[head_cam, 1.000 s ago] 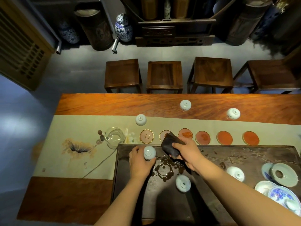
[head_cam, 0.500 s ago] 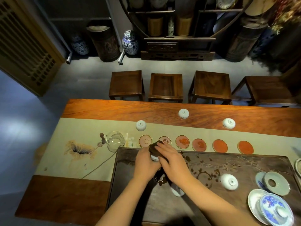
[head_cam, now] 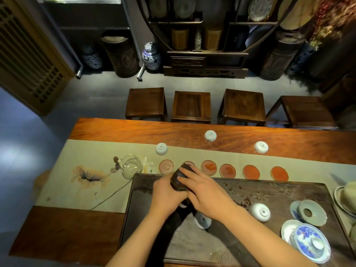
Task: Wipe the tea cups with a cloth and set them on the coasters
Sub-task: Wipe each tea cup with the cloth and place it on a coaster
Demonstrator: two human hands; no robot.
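Note:
Over the dark tea tray (head_cam: pixel 279 191), my left hand (head_cam: pixel 166 195) grips a small white tea cup that the dark cloth (head_cam: pixel 178 180) now hides. My right hand (head_cam: pixel 204 191) presses that cloth around the cup. Behind the hands runs a row of round reddish coasters (head_cam: pixel 209 167), all bare; one is partly covered by the cloth. Upside-down white cups stand on the tray (head_cam: pixel 260 211) and under my right forearm (head_cam: pixel 202 220). Three more stand beyond the coasters (head_cam: pixel 161 148), (head_cam: pixel 210 136), (head_cam: pixel 261 147).
A glass pitcher (head_cam: pixel 132 166) sits left of the coasters on a beige runner (head_cam: pixel 86 170). Saucers and a blue-patterned lidded bowl (head_cam: pixel 312 242) crowd the tray's right end. A grey towel (head_cam: pixel 192 245) lies at the tray's near edge. Wooden stools (head_cam: pixel 190 106) line the table's far side.
The cup in my left hand, visible a second ago, is now wrapped in the cloth as my right hand closed over it. The view has tilted upward.

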